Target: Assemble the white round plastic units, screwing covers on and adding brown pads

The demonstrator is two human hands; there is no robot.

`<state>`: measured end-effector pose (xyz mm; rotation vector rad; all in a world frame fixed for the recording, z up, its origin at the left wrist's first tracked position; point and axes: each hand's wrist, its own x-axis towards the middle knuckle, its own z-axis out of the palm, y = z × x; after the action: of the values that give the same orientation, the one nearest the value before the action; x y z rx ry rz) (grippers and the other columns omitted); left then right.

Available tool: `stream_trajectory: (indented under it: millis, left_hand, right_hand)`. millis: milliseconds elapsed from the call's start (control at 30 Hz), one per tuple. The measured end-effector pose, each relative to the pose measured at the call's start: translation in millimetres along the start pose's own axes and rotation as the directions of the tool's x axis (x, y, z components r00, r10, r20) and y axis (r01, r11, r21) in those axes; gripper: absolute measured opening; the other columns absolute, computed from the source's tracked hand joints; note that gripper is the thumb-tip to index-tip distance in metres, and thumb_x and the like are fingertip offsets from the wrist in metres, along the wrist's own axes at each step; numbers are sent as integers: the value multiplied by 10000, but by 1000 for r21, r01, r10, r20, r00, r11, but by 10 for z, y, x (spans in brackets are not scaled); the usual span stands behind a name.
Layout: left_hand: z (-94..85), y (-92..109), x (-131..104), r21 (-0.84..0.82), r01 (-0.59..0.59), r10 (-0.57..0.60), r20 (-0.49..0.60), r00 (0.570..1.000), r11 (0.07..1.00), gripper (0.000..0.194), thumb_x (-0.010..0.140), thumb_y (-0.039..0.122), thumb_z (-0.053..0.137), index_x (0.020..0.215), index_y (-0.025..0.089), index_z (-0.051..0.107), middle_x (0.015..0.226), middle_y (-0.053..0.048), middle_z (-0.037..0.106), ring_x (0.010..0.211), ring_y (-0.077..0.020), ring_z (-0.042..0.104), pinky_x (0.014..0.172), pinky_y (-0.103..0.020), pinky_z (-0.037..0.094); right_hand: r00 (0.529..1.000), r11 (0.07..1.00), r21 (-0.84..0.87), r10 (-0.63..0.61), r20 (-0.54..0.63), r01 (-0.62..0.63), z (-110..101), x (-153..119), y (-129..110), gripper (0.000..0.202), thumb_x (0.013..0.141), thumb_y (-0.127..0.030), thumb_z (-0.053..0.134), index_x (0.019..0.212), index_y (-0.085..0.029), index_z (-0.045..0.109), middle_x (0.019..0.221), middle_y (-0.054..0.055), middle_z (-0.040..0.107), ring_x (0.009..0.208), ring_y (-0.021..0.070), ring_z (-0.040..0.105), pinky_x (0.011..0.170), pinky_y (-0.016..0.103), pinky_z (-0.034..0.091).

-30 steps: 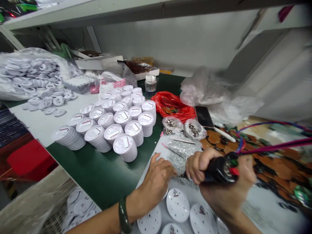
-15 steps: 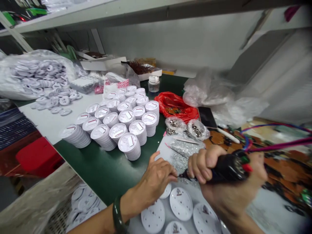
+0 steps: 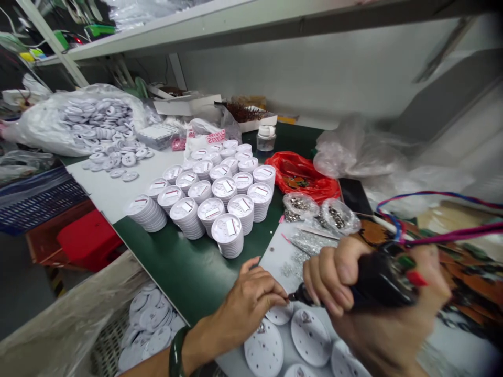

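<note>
My right hand (image 3: pixel 377 330) is wrapped round a black electric screwdriver (image 3: pixel 387 280), whose tip points left. My left hand (image 3: pixel 253 296) pinches at the very end of that tip, thumb against forefinger. Whatever the pinch holds is too small to make out. Just below both hands, several round white discs with small holes (image 3: pixel 310 336) lie flat on the pale work surface. Behind the screwdriver tip is a heap of tiny silvery screws (image 3: pixel 314 243).
Stacks of white discs (image 3: pixel 228 230) stand on the green mat (image 3: pixel 188 277). Small bags of metal parts (image 3: pixel 301 206) and a red bag (image 3: pixel 306 175) lie further back. Orange-brown pieces (image 3: pixel 467 283) cover the right side. A shelf (image 3: pixel 236 26) hangs over the bench.
The view has swung left, so the bench things sit further right in it. Both hands keep together at the screwdriver tip, which has come away from the screw heap, nearer the white discs.
</note>
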<state>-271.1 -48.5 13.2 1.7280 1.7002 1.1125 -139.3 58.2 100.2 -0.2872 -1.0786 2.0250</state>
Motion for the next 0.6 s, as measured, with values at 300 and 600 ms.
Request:
stream_trajectory:
  millis: [300, 600]
  left_hand:
    - [-79, 5, -78, 145, -69, 77, -57, 995, 987, 155, 991, 185, 609, 846, 157, 659, 834, 5, 728, 821, -144, 664, 1177, -432, 242]
    - [-50, 36, -401, 384, -66, 109, -92, 990, 921, 147, 1034, 232, 549, 1139, 231, 652, 1125, 20, 769, 868, -179, 630, 894, -397, 363]
  right_hand:
    - [997, 999, -17, 47, 62, -46, 125, 27, 80, 648, 887, -746, 420, 597, -214, 649, 420, -8, 452, 371, 133, 435, 400, 280, 380]
    - [996, 997, -77, 29, 89, -22, 90, 118, 270, 593, 857, -716, 504, 608, -206, 675, 434, -11, 463, 378, 130, 430, 385, 266, 377]
